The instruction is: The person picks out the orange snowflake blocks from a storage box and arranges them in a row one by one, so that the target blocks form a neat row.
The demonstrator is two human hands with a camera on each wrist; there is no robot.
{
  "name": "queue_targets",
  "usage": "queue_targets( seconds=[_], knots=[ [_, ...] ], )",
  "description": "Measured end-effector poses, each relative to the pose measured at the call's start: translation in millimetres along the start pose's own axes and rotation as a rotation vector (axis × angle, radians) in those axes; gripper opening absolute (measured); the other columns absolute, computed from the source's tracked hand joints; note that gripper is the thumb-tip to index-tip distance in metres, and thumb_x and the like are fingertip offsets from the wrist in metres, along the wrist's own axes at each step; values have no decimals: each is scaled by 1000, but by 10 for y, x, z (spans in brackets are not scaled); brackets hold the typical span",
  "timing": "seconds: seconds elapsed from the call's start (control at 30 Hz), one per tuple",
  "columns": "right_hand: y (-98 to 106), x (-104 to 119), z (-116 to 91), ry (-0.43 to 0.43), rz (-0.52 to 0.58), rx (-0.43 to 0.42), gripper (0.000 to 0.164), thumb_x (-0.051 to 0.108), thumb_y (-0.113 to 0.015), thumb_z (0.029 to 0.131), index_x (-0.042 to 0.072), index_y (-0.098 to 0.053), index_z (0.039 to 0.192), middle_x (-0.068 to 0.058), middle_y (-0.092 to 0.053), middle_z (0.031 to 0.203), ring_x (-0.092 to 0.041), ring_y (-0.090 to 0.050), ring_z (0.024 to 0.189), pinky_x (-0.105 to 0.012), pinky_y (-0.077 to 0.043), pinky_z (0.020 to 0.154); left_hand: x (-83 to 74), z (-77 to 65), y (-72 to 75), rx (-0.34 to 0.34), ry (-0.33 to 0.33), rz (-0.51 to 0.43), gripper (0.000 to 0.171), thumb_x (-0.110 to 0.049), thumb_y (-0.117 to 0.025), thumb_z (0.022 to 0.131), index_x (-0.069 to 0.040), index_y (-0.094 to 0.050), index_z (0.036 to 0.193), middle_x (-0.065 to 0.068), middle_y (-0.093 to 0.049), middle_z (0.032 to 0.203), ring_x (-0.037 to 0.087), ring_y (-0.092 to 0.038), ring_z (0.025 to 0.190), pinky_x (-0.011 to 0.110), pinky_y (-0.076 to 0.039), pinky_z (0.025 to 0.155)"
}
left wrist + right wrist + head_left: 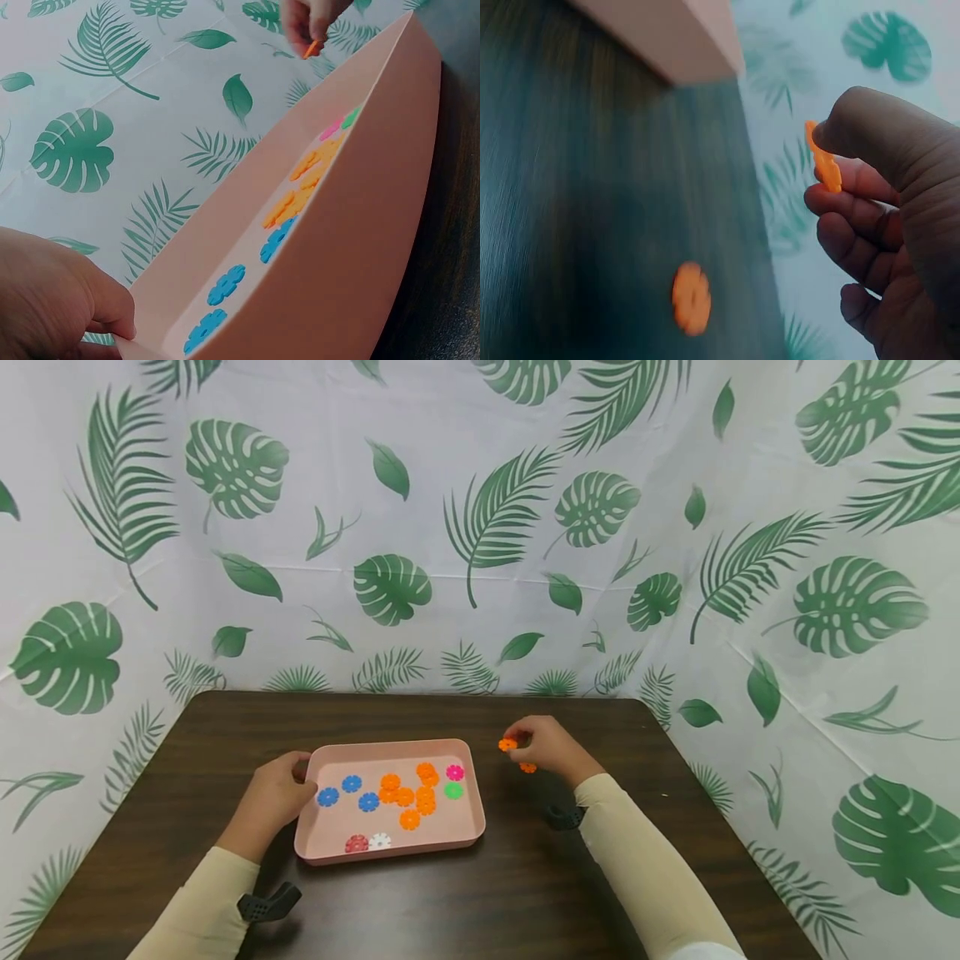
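My left hand grips the left rim of a pink tray, thumb over the edge. In the tray lie flat notched discs: blue ones at the left, a cluster of orange ones in the middle, a pink one and a green one at the right. A red disc and a white disc lie by the front wall. Right of the tray, my right hand pinches an orange disc between thumb and fingers. Another orange disc lies on the table beneath it.
A dark wooden table bears the tray. Leaf-printed white cloth hangs behind the table and along its sides. Each wrist wears a black band, the left band close to the tray's front-left corner.
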State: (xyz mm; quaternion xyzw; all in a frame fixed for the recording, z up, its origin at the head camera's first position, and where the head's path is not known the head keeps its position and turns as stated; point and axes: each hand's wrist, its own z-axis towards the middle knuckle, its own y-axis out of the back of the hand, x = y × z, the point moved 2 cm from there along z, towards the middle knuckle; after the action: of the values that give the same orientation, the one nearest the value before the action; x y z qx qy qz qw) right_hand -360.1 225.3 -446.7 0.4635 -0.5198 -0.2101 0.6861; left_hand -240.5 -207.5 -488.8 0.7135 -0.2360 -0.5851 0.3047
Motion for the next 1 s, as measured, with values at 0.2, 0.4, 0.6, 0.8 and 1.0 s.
queue_targets(
  seconds=[0.2, 0.4, 0.6, 0.8, 1.0],
  knots=[
    [64, -428, -181, -62, 0, -45, 26, 19, -79, 85, 10, -77, 110, -2, -71, 101, -20, -61, 88, -38, -59, 82, 5, -19, -2, -2, -1, -3, 62, -13, -67, 91, 5, -47, 146, 34, -59, 129, 42, -65, 100, 58, -59, 88],
    [52, -769, -339, -143, 32, -83, 27, 19, -79, 85, 9, -77, 110, -4, -70, 103, -22, -61, 89, -41, -59, 85, -12, -25, 5, -3, -12, -2, 62, -13, -68, 91, 6, -46, 146, 34, -59, 128, 43, -65, 100, 58, -59, 87],
    [-47, -965, -443, -171, 51, -89, 28, 21, -79, 85, 10, -77, 111, -3, -70, 102, -21, -61, 87, -41, -57, 82, -18, -26, 8, -6, -19, 9, 62, -14, -67, 91, 6, -47, 146, 34, -59, 128, 43, -66, 100, 58, -59, 88],
    [-131, -1024, -484, -169, 54, -108, 28, 18, -79, 87, 13, -78, 114, -1, -70, 104, -19, -60, 86, -39, -55, 80, -14, -35, 1, 0, -11, 9, 62, -14, -67, 92, 5, -46, 147, 34, -59, 130, 43, -65, 102, 60, -58, 90],
    [-160, -1022, -489, -151, 62, -139, 26, 16, -81, 87, 11, -78, 112, -2, -69, 101, -19, -59, 85, -38, -54, 78, -11, -38, 2, 1, -13, 8, 62, -14, -66, 92, 5, -46, 147, 34, -58, 130, 43, -65, 103, 60, -58, 90]
  ],
)
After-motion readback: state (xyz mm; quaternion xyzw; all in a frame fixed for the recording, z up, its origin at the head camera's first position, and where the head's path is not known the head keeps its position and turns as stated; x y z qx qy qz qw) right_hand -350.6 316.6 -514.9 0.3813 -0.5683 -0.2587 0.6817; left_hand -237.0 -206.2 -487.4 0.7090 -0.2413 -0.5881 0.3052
